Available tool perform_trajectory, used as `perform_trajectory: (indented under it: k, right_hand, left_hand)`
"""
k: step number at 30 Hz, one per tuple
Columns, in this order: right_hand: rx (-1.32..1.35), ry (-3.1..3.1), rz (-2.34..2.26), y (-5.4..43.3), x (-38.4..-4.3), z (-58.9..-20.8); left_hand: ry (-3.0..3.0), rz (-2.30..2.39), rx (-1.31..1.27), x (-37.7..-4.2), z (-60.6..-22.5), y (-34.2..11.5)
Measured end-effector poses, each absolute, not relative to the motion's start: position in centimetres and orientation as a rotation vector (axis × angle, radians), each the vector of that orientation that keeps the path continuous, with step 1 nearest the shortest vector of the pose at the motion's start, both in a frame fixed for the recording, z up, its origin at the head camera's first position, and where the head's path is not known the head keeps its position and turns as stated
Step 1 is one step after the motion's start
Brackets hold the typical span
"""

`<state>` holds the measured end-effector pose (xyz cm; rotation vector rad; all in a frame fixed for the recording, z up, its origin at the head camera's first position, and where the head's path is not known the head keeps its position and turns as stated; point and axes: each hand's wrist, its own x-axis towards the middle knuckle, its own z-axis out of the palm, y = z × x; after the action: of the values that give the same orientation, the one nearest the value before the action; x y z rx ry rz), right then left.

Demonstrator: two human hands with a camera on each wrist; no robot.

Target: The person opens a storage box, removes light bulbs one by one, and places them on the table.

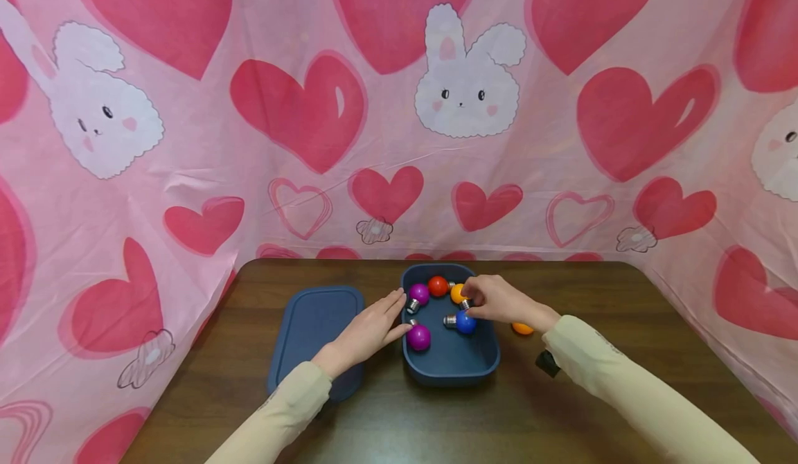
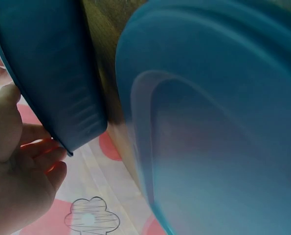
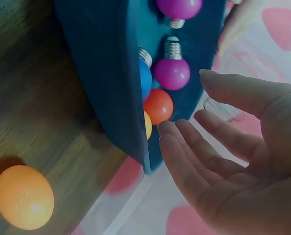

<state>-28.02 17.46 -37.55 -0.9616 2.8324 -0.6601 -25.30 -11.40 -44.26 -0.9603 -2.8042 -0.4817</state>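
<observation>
A dark blue plastic box (image 1: pixel 451 379) holds several colored light bulbs: a purple bulb (image 1: pixel 419 338) at the near left, another purple bulb (image 1: pixel 420 293), a red bulb (image 1: pixel 438 286), a yellow-orange bulb (image 1: pixel 458 293) and a blue bulb (image 1: pixel 465 322). My left hand (image 1: pixel 368 327) touches the box's left rim with fingers extended; in the left wrist view its thumb and fingertips meet the rim. Over the right side of the box is my right hand (image 1: pixel 501 302), near the yellow-orange and blue bulbs. The right wrist view shows its fingers loosely bent, with nothing between them.
The blue lid (image 1: pixel 321 336) lies on the wooden table (image 1: pixel 399 426) left of the box. An orange bulb (image 3: pixel 24 197) sits on the table to the box's right, and a small black object (image 1: pixel 547 363) partly shows by the right sleeve. A pink heart-patterned cloth (image 1: pixel 386 138) hangs behind.
</observation>
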Motion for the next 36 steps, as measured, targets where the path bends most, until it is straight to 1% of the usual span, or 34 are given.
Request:
perform_trajectory:
  k: [12, 21, 36]
  right_hand:
    - [-0.943, 2.819, -0.289, 15.1, -28.7, -38.5]
    - [-0.911, 2.780, -0.202, 14.7, -29.1, -39.2]
    - [-0.890, 2.771, -0.214, 14.3, -28.8, -39.9]
  left_hand:
    - [-2.785, -0.470, -0.965, -25.4, -44.3, -11.5]
    - [-2.775, -0.459, -0.971, -25.5, -44.3, -11.3]
    - [-2.796, -0.452, -0.963, -25.4, -44.3, -11.3]
